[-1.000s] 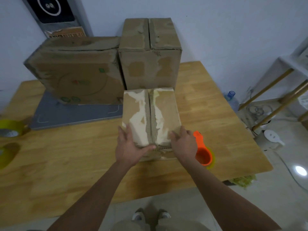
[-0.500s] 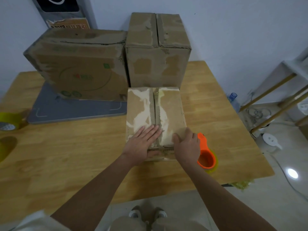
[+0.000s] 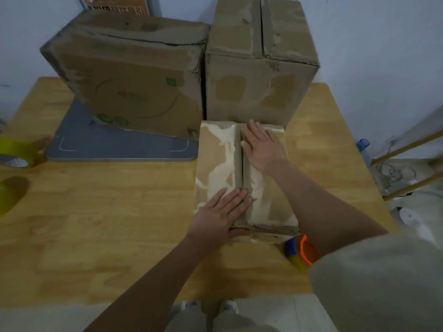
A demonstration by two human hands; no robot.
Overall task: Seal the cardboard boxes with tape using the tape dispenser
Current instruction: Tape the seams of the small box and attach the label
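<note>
A small worn cardboard box (image 3: 215,164) lies on the wooden table (image 3: 107,224) with its two top flaps closed along a centre seam. My left hand (image 3: 223,214) lies flat on the near end of the seam, thumb over the front edge. My right hand (image 3: 261,144) presses flat on the far end of the right flap. Both hands are empty, fingers spread. The orange tape dispenser (image 3: 304,252) with a yellowish roll sits on the table at the box's near right corner, partly hidden by my right sleeve.
Two bigger cardboard boxes stand behind: a wide one (image 3: 134,75) on a grey board (image 3: 119,147) and a tall one (image 3: 259,63) touching the small box. Yellow tape rolls (image 3: 16,152) lie at the table's left edge. A rack and floor clutter are to the right.
My right hand slid from the near right corner of the small box up to its far end. The left hand stayed flat on the near seam. The view has moved closer.
</note>
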